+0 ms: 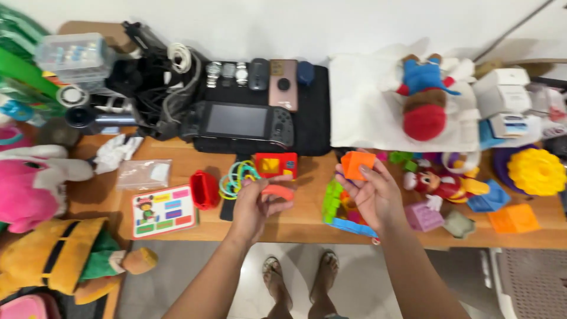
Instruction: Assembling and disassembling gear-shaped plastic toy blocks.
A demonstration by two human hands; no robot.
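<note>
My left hand (260, 204) is raised over the wooden table's (177, 150) front edge and holds a curved orange-red plastic piece (278, 191) between thumb and fingers. My right hand (372, 192) is beside it and grips an orange plastic cube (357, 163) at the fingertips. Between and below the hands lies a green and blue plastic toy piece (334, 204). Several coloured rings (237, 177) lie just left of my left hand, next to a red and yellow toy block (276, 165).
A handheld game console (239, 123) rests on a black case with watches behind it. A red basket (204, 189) and picture card (163, 210) lie left. Plush toys sit at the left and on white cloth (366, 112). Purple and orange blocks and a yellow gear lie right. My feet stand below.
</note>
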